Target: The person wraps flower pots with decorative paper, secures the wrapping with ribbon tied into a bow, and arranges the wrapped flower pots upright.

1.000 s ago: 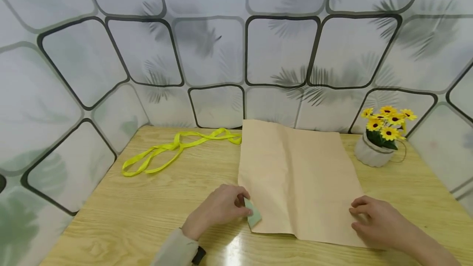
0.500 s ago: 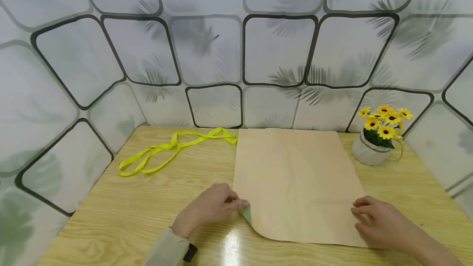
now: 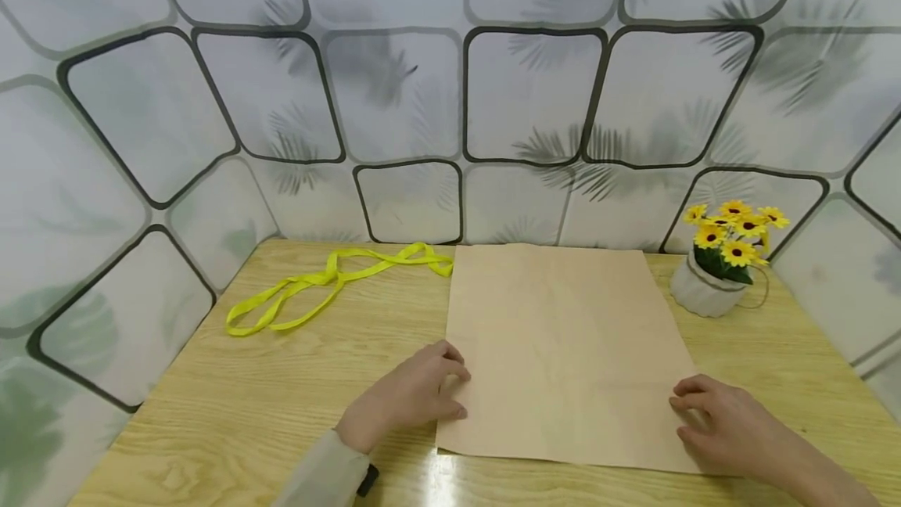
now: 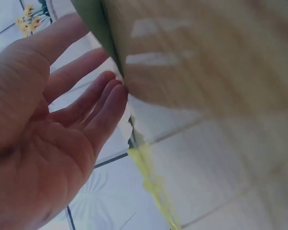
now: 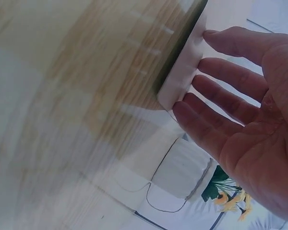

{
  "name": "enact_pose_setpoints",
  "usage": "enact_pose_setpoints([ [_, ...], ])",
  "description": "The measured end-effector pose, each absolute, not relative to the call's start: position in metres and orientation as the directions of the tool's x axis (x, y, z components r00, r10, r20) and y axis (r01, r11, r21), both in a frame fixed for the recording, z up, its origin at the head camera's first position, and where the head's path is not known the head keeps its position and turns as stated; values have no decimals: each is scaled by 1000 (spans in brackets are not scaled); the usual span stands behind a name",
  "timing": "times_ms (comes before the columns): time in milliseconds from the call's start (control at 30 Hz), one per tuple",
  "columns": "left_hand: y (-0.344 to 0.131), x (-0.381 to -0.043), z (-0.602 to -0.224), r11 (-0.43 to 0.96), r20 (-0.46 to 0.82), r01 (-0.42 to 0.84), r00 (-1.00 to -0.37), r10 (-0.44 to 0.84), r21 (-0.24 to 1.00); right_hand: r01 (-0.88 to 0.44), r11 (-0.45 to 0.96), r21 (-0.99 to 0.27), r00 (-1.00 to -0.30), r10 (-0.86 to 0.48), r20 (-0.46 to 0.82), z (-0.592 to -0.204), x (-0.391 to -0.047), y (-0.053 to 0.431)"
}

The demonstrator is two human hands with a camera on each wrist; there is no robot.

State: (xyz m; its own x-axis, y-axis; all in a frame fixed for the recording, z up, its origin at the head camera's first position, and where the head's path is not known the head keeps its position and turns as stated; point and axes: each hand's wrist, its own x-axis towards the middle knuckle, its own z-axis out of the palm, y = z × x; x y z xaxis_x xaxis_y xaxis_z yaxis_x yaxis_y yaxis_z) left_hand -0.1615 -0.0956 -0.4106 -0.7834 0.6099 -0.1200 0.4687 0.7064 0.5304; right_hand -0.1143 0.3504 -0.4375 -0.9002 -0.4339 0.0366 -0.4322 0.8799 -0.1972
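Observation:
A large tan sheet of paper (image 3: 563,358) lies flat on the wooden table (image 3: 324,370). At its left edge rests my left hand (image 3: 415,390), fingers lightly bent and fingertips on the margin. The left wrist view has the fingertips of this hand (image 4: 62,110) along the edge, where the sheet's green underside (image 4: 97,24) shows. On the opposite side, my right hand (image 3: 728,421) touches the right edge near the lower corner. Its fingers (image 5: 225,98) are spread and relaxed against the pale edge of the sheet in the right wrist view.
A yellow ribbon (image 3: 338,278) lies in loose loops at the back left, one end meeting the sheet's left edge. Behind the sheet on the right stands a white pot (image 3: 704,288) with yellow artificial flowers (image 3: 735,233). A patterned curtain-like wall (image 3: 408,116) borders the table.
The fold down the sheet's middle has flattened out. My left hand has let go of the lower left corner, which has dropped from curled, green side showing, to flat. The right hand stays put.

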Motion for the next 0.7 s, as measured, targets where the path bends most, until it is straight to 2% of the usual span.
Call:
enact_pose_setpoints([
  [267,-103,-163,-405,756,-180,431,-800,573,493,-473,854,-216,-879,-472,58,-436,-114,340],
  [500,-112,-161,-404,733,-167,413,-801,575,540,-469,853,-226,-880,-474,35,-432,-116,333],
  [700,-111,-159,-403,747,-170,422,-804,570,513,-468,857,-217,-882,-469,47,-431,-116,330],
])
